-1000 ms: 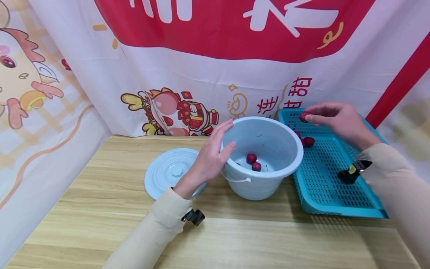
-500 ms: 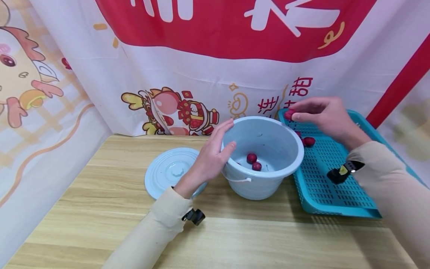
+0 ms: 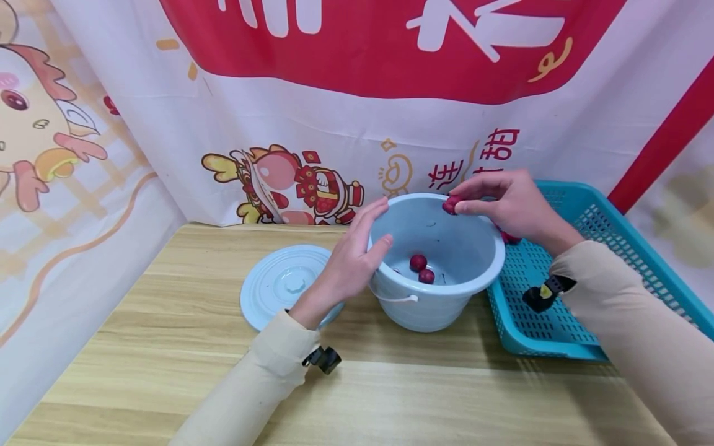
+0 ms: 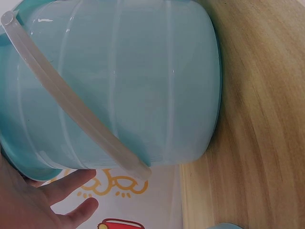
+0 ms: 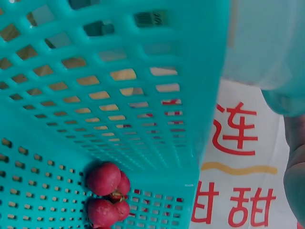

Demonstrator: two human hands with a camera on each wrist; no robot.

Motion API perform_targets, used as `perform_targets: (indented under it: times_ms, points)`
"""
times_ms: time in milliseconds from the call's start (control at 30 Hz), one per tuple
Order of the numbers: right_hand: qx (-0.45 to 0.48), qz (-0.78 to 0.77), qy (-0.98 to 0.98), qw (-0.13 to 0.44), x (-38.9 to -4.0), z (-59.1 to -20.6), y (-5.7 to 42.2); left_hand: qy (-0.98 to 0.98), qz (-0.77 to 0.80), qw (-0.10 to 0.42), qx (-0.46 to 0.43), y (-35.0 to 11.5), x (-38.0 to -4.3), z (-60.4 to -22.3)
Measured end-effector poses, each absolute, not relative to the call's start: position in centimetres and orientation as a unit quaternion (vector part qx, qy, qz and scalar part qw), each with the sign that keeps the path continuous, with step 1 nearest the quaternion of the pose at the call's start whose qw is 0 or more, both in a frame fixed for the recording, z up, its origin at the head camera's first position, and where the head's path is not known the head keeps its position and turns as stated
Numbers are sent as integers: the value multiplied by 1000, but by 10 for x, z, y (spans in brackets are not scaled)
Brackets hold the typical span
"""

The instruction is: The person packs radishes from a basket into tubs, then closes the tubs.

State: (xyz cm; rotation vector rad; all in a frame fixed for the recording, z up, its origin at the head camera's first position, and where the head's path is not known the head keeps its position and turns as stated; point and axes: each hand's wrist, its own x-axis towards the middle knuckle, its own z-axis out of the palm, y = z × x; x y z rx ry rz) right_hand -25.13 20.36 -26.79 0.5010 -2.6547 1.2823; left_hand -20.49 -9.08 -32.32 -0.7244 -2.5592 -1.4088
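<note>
A light blue bucket (image 3: 426,314) stands upright on the table with small red radishes (image 3: 418,262) on its floor. My left hand (image 3: 350,257) rests against the bucket's left rim, fingers extended; the left wrist view shows them beside the bucket's wall and its white handle (image 4: 78,107). Over the far right part of the rim, my right hand (image 3: 510,207) pinches one red radish (image 3: 450,205) between thumb and fingers. Under the right forearm lies a teal perforated basket (image 3: 515,342), where the right wrist view shows several radishes (image 5: 103,178) bunched in a corner.
Left of the bucket, a light blue lid (image 3: 273,288) lies flat on the wooden table (image 3: 167,347), partly behind the left wrist. A printed white and red curtain (image 3: 334,111) hangs along the table's back edge. The basket sits close against the bucket's right side.
My right hand has moved left with the radish, from above the basket to the bucket's rim. The left hand, the bucket and the radishes inside it have stayed put.
</note>
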Motion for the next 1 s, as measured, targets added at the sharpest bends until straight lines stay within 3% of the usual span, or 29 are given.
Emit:
perform_targets:
  times_ms: [300,1000]
  points:
    - [160,398,-899,92,-245,-273,191,-849,-466,66,-240,-90,-205,-323]
    - [239,321,-907,131,-241,-282,187,-847,-472,63,-235,-90,-204,-324]
